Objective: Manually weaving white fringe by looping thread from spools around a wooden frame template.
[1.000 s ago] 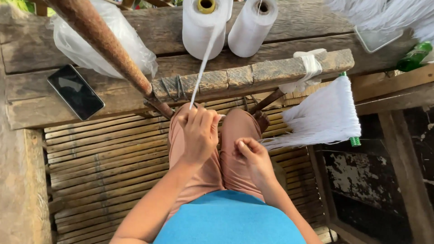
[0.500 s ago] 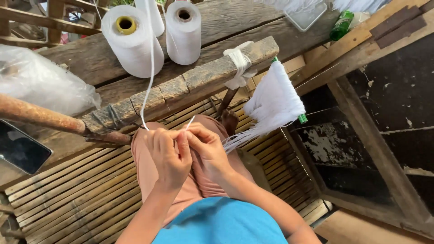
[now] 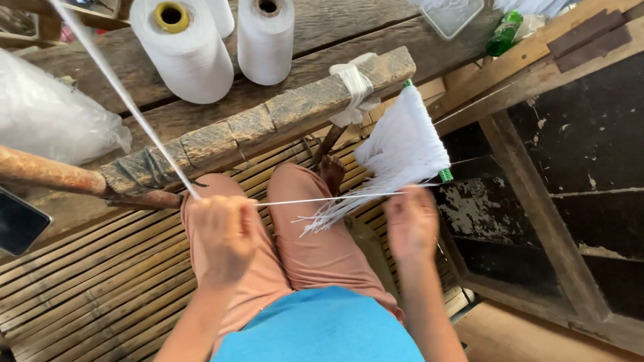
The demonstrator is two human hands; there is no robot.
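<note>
1. Left hand is closed, pinching a white thread.
2. Right hand grips the thread's other end, pulling it taut across the lap.
3. Thread bundle hangs from the beam; spools stand behind.

Head camera looks steeply down, close above the lap.

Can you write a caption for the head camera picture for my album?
Left hand and right hand stretch thin white thread across the lap.
</note>
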